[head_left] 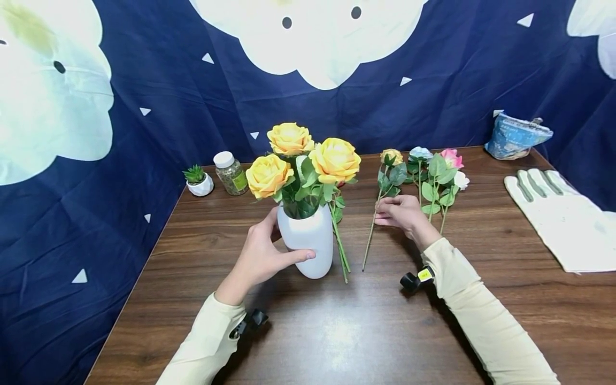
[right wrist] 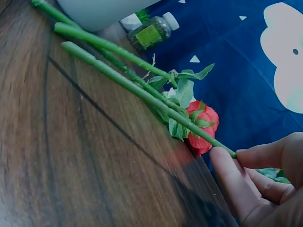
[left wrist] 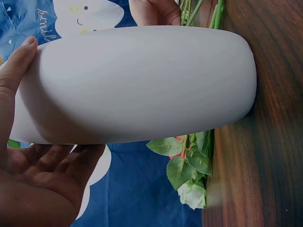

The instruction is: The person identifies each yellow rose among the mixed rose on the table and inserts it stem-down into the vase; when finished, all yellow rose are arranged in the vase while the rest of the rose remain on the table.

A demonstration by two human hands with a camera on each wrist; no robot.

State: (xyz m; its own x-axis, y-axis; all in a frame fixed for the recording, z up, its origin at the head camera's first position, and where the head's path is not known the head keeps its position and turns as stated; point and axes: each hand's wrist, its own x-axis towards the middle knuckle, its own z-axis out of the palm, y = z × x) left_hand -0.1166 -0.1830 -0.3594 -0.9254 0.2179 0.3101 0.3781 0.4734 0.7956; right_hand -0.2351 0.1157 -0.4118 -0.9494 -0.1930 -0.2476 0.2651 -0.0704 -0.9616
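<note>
A white vase (head_left: pixel 310 240) stands on the table, holding 3 large yellow roses (head_left: pixel 335 160) with green leaves. My left hand (head_left: pixel 262 254) grips its left side, thumb across the front and fingers curled behind. To the right of the vase, my right hand (head_left: pixel 401 213) pinches the thin green stem (right wrist: pixel 142 94) of a smaller yellow rose (head_left: pixel 392 156) between thumb and fingertips. That stem slants just above the wood, its cut end towards me. Between vase and right hand lie loose stems, and the right wrist view shows a red rose (right wrist: pixel 204 125) on them.
Blue (head_left: pixel 420 154), pink (head_left: pixel 451 158) and white (head_left: pixel 461 180) flowers lie right of the right hand. A small potted succulent (head_left: pixel 199 182) and a lidded jar (head_left: pixel 232 174) stand back left. At the right are a blue pouch (head_left: pixel 516 138) and a white glove (head_left: pixel 570 224). Dark blue cloth hangs behind.
</note>
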